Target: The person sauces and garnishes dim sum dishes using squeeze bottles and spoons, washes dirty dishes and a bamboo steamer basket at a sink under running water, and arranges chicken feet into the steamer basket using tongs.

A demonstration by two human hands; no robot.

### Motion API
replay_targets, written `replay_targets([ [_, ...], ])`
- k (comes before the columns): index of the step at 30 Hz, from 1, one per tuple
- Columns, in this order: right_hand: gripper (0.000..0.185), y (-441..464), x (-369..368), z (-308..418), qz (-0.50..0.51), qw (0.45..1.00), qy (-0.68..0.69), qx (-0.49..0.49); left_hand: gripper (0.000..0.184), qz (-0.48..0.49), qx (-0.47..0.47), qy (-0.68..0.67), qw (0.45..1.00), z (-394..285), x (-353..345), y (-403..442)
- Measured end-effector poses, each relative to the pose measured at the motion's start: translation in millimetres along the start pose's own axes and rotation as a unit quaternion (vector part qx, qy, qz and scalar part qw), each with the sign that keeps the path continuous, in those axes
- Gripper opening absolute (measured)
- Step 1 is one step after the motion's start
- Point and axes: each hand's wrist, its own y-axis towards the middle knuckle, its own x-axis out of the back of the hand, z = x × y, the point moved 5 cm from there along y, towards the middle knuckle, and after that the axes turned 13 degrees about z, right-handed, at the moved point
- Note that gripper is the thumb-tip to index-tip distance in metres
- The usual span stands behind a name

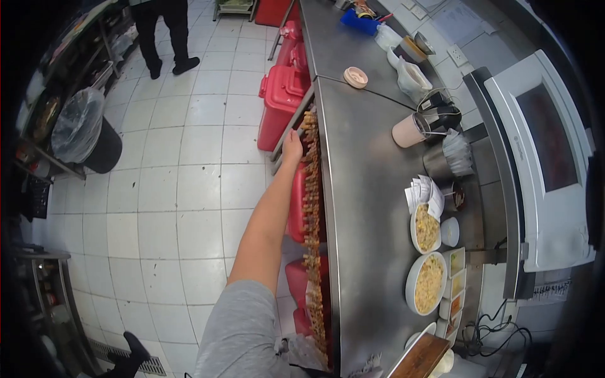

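My left hand point(292, 148) reaches forward from a grey sleeve, along the side of the steel counter point(372, 208). It looks closed at the edge of a long row of small brown pieces point(312, 214) that runs beside and below the counter's edge. The hand's fingers curl toward the row and are mostly hidden, so what they hold cannot be made out. Red lidded bins point(283, 104) stand below and just beyond the hand. My right hand is out of view.
On the counter stand two bowls of yellowish food point(430, 283), small containers point(455, 283), a pink-filled jug point(409, 130) and a pink lid point(356, 77). A white appliance point(542, 157) is at right. A lined bin point(101, 135) and a person's legs point(162, 28) are left.
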Motion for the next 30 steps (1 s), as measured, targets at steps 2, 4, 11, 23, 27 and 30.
replay_targets([
  [2, 0.041, 12.0, -5.2, -1.1, -0.010, 1.000, 0.001, -0.008, 0.048, 0.018, 0.015, 0.110, 0.994, -32.7, -13.1, 20.9],
  [4, 0.041, 21.5, -9.1, -2.8, -0.020, 1.000, 0.002, -0.016, 0.049, 0.035, 0.019, 0.164, 0.986, -30.3, -23.4, 48.8],
  [11, 0.041, 40.8, -17.9, -8.5, -0.046, 0.998, 0.010, -0.033, 0.056, 0.075, 0.174, 0.046, 0.981, -30.3, -42.0, 78.5],
  [23, 0.042, -8.1, -19.7, -20.0, -0.060, 0.993, 0.101, 0.007, 0.022, 0.040, -0.018, -0.153, 0.987, -82.0, 41.8, 69.1],
  [27, 0.042, -35.8, -26.6, -14.4, -0.055, 0.981, 0.185, 0.034, 0.025, 0.169, 0.006, -0.147, 0.974, -207.0, -56.3, -111.9],
  [30, 0.043, -52.6, -32.2, -2.2, -0.032, 0.966, 0.246, 0.067, 0.014, 0.367, 0.078, -0.154, 0.914, -226.4, -143.2, -252.5],
])
